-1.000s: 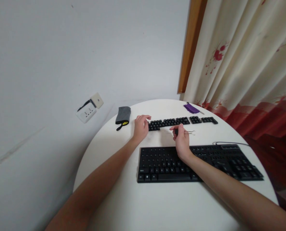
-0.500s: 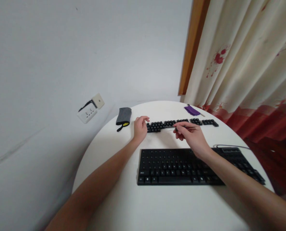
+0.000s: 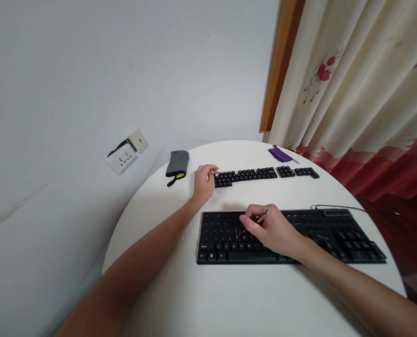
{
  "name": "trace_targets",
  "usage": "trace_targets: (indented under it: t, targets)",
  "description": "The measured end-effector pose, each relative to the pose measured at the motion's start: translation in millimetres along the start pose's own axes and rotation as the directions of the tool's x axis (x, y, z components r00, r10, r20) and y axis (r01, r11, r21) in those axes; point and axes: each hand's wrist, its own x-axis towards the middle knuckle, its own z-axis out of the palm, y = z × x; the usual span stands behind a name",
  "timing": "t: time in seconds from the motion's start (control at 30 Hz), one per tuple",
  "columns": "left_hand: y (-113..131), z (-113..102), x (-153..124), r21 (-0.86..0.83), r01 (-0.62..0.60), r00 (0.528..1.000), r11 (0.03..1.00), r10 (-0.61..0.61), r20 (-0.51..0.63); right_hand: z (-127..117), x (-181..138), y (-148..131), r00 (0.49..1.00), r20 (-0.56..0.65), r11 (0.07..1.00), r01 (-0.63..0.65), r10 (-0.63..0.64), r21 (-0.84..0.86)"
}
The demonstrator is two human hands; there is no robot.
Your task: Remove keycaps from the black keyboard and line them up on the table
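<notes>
A black keyboard [image 3: 334,231] lies on the round white table [image 3: 229,299] in front of me. My right hand [image 3: 273,229] rests over its left half, fingers pinched on a thin wire keycap puller [image 3: 245,229] whose loops touch the keys. Farther back lies a row of loose black keycaps [image 3: 250,175] laid out in keyboard order. My left hand [image 3: 204,180] sits at the left end of that row, fingers curled against the keycaps.
A grey pouch with yellow lining [image 3: 176,164] lies at the table's back left. A purple tool [image 3: 280,154] lies at the back right by the curtain [image 3: 362,93]. A wall socket [image 3: 124,157] is on the white wall. The keyboard's cable [image 3: 329,206] runs right.
My right hand has come back from the keycap row to the keyboard's left half, bringing the wire puller down onto the keys. The left hand has stayed at the row's end.
</notes>
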Motion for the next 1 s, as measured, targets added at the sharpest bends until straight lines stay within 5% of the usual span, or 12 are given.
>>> trace_targets:
  t: [0.33,0.6,0.83,1.0]
  targets:
    - [4.4,0.8,0.7,-0.001,-0.036,0.999,0.999,0.036,-0.016,9.5,3.3,4.9,0.992,0.125,0.985,0.001,0.021,-0.171]
    - [3.3,2.4,-0.1,-0.021,-0.060,0.998,0.998,0.060,-0.018,24.8,4.1,-0.3,0.983,0.172,0.943,0.121,-0.070,-0.309]
    - [1.9,2.7,-0.1,-0.035,-0.071,0.997,0.997,0.070,-0.014,-0.7,14.6,20.2,0.934,0.339,0.990,0.137,-0.115,-0.043]
    - [1.6,2.4,-0.5,-0.033,-0.075,0.997,0.997,0.075,-0.007,-3.9,15.1,23.7,0.920,0.354,0.977,0.203,-0.168,-0.062]
